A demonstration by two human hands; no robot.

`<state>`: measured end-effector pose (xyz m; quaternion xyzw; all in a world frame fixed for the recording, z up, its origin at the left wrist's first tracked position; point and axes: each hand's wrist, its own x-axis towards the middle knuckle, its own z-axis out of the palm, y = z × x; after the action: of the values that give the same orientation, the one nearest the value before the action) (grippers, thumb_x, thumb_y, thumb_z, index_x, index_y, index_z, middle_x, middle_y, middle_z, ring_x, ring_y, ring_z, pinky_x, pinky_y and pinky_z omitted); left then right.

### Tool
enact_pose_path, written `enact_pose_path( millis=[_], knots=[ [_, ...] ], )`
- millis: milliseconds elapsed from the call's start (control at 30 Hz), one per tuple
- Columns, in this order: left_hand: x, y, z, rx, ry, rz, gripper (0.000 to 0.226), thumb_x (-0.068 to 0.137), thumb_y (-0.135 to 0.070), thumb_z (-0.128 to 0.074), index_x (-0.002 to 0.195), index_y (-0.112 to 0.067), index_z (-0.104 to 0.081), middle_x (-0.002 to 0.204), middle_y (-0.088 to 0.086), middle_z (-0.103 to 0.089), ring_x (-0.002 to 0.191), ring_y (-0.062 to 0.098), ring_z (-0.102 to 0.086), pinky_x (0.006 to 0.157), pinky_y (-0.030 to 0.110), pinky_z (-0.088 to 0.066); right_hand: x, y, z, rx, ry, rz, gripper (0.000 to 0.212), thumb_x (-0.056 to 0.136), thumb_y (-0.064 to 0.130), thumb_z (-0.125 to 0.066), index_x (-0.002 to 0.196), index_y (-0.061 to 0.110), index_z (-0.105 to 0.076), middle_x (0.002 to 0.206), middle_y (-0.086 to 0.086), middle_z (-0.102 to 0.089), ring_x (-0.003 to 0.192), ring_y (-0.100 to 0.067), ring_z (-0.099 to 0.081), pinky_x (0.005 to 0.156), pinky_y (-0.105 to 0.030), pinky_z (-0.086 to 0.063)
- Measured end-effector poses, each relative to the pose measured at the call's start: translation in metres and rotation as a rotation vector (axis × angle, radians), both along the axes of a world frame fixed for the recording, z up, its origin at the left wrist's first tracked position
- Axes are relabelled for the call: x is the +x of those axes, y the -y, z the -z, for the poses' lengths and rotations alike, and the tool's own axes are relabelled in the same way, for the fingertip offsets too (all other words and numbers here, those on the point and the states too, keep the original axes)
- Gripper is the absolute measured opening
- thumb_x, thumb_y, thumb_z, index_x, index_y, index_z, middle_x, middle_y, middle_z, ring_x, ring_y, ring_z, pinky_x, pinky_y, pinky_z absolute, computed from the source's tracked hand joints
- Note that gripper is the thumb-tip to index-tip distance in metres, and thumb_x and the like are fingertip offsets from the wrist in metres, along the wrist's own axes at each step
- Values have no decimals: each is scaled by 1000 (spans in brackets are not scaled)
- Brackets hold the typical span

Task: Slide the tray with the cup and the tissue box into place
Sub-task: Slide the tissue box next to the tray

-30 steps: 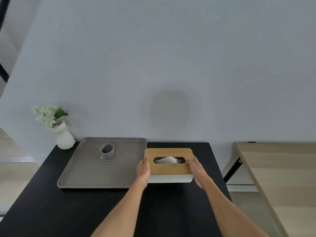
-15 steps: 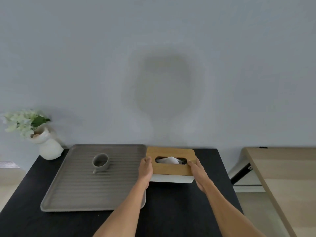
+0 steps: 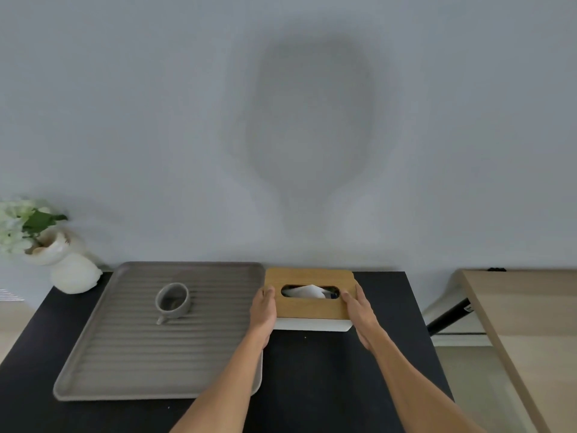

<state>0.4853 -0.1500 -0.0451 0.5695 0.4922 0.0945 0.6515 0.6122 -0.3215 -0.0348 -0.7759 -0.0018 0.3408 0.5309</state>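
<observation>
A: Two bare hands were logged, one at each short end of the tissue box point(image 3: 309, 300). Poses?

B: Left hand point(image 3: 263, 310): forearm stretched forward over the tray's near right corner, palm pressed to the box's left end, thumb on the wooden lid. Right hand point(image 3: 359, 310): mirrored, palm at the right end, fingertips on the lid edge. Both were closed around the box, clamping it between them.

A: Box position?

B: On the black table point(image 3: 327, 385), at its far edge against the wall, just beside the tray's right rim. A white tissue showed in the lid slot.

A: Tray and cup?

B: Grey ribbed tray point(image 3: 125, 354), flat on the table's left part. Grey cup point(image 3: 172, 301) upright on its far half, handle toward the viewer.

A: Surroundings?

B: Pale grey wall point(image 3: 156, 120) bearing a soft shadow. White vase point(image 3: 67, 264) with white flowers at the table's far left corner. Light wooden table point(image 3: 530, 323) to the right, apart from the black one.
</observation>
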Motion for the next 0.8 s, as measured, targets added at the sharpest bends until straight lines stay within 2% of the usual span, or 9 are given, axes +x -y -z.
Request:
enact_pose_path(
  millis=[100,167,267,333,400,500,600,700,800],
  knots=[
    [4,-3,0,114,-24,88,51,101,-37,-38,146,-11,-38,151,13,-42,137,29,-40,115,42,-31,2,-3,-1,-102,119,-110,63,100,44,-39,154,31,-10,148,-3,-40,128,-26,-43,110,-44,-35],
    [1,1,0,446,-115,224,63,102,-39,-36,154,-9,-17,162,12,-19,150,26,-17,123,38,-16,-5,0,0,-297,397,-201,65,100,47,-36,154,25,-8,160,-6,-22,145,-28,-23,119,-46,-22],
    [-8,14,-1,1018,-149,467,68,102,-47,-28,155,-9,-11,164,6,-6,153,20,-2,125,33,-6,-23,8,2,-482,903,-455,65,101,50,-23,156,20,-5,163,0,3,151,-19,9,122,-38,5],
    [-12,24,3,1195,-201,639,74,99,-56,-23,155,-8,-9,163,6,-1,152,18,2,124,32,-3,-33,11,5,-534,1009,-618,70,100,57,-15,155,17,3,162,1,12,148,-14,18,119,-33,16],
    [-16,27,7,1244,-289,705,82,96,-63,-20,154,-6,-11,163,9,-2,152,19,2,123,33,-1,-38,10,11,-606,1009,-695,76,97,64,-9,152,16,11,160,-1,20,147,-15,23,114,-30,21],
    [-17,27,10,1265,-381,757,94,90,-72,-17,153,-3,-12,163,13,-3,152,22,0,123,36,-3,-38,8,11,-671,999,-745,80,95,67,-8,151,14,15,158,-4,25,146,-21,24,112,-33,20],
    [-13,23,12,1287,-445,825,100,87,-75,-18,153,-1,-8,162,15,0,151,27,-1,124,40,-8,-33,5,13,-684,1019,-750,79,97,63,-15,153,11,3,162,-9,8,148,-27,12,113,-34,16],
    [-5,18,13,1262,-465,822,96,89,-72,-16,153,-1,-7,162,15,-2,151,27,-2,124,42,-14,-26,-1,16,-707,987,-759,78,97,62,-18,153,10,-7,162,-12,-6,149,-28,-2,114,-35,12],
    [4,12,14,1251,-466,823,96,89,-72,-12,154,-1,-5,162,15,1,151,27,-1,124,43,-15,-16,-9,15,-697,1006,-760,81,94,65,-6,154,10,0,163,-10,3,149,-28,7,114,-35,15]
  ],
)
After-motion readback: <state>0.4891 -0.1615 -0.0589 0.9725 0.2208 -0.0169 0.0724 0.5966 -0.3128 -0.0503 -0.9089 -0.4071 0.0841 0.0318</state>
